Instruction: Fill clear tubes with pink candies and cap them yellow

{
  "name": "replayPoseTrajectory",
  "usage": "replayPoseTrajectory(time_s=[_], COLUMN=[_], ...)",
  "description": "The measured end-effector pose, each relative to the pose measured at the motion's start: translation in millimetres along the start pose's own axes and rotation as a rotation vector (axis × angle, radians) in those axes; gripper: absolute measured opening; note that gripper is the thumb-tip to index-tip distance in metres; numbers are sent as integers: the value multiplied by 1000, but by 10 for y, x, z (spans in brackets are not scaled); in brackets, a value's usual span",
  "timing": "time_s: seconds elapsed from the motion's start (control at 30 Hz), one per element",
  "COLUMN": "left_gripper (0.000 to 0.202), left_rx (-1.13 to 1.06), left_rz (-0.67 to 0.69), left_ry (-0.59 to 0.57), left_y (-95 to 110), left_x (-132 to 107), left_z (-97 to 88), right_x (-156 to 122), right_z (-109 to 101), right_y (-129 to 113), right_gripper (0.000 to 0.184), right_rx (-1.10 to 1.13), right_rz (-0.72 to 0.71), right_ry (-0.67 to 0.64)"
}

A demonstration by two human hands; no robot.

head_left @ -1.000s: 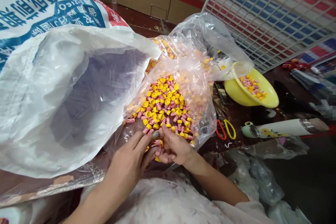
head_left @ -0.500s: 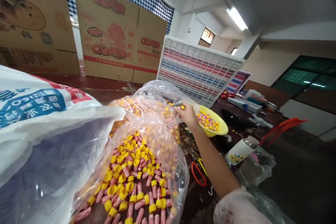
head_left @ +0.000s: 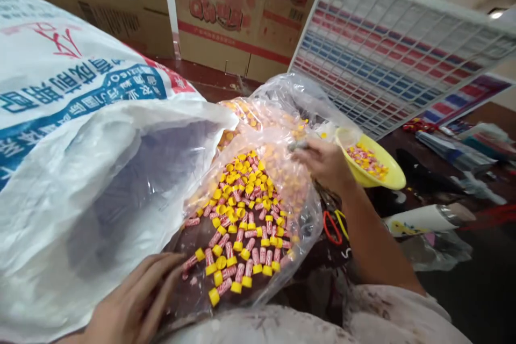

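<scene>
Small pink-patterned tubes with yellow caps [head_left: 250,231] lie loose in the mouth of a clear plastic bag [head_left: 310,226] and on the dark tabletop before it. More of them show through the film behind. My left hand [head_left: 137,295] rests low at the pile's near left edge, fingers stretched out, the tips beside a tube. Over the right side of the bag is my right hand [head_left: 324,164], its fingers bent together and slightly blurred. Something grey covers a fingertip there. Whatever those fingers pinch cannot be made out.
A large white printed sack [head_left: 161,145] gapes open on the left. Beyond my right hand stands a yellow bowl [head_left: 397,172] of similar pieces. Red-handled scissors [head_left: 332,228] and a white flask [head_left: 423,220] lie right. A white grid rack [head_left: 387,48] and cardboard boxes [head_left: 226,11] stand behind.
The view has tipped down and turned left. My left hand has come into view at the pile. My right hand has drawn nearer, over the bag's front part.
</scene>
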State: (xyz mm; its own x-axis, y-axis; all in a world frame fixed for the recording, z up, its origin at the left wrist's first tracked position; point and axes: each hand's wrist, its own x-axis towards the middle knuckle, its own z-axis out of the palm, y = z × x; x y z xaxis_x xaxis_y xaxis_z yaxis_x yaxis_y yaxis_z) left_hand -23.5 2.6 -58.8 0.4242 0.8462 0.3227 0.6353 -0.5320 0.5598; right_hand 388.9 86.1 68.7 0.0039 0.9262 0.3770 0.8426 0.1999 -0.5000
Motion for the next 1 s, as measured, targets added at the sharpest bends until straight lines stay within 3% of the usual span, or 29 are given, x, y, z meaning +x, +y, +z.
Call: replayPoseTrajectory(time_s=[0.07,0.13,0.23,0.3,0.37,0.47,0.57,0.67,0.8,0.9,1.0], left_gripper=[32,31,34,39,40,45,49,52,39,39,45], left_rx=[-15,14,112,153,174,210,254,313,322,228,151], left_rz=[115,286,497,599,678,745,698,558,436,560,720], left_ry=[-61,-124,-186,-192,-223,-295,-374,-375,-324,-357,-419], left_y=[124,229,325,395,502,663,670,521,470,698,946], left_x=[32,31,9,50,161,393,584,677,725,795,940], left_z=[64,173,380,532,685,891,994,939,769,812,1047], right_x=[-449,-839,-1256,-1428,-1529,-1549,-1418,-1216,-1013,-958,-981], right_z=[107,194,295,377,501,741,958,1035,807,529,360], right_y=[-255,-394,-342,-196,-31,169,266,229,7,-188,-323], right_gripper=[32,38,38,41,51,50,43,44,33,18,23], right_rx=[-161,-355,-589,-622,-447,83,411,621,901,1220,1342], right_rz=[-98,-73,101,264,446,626,627,582,538,467,457], right_ry=[-106,-20,141,155,145,163,174,157,222,346,373])
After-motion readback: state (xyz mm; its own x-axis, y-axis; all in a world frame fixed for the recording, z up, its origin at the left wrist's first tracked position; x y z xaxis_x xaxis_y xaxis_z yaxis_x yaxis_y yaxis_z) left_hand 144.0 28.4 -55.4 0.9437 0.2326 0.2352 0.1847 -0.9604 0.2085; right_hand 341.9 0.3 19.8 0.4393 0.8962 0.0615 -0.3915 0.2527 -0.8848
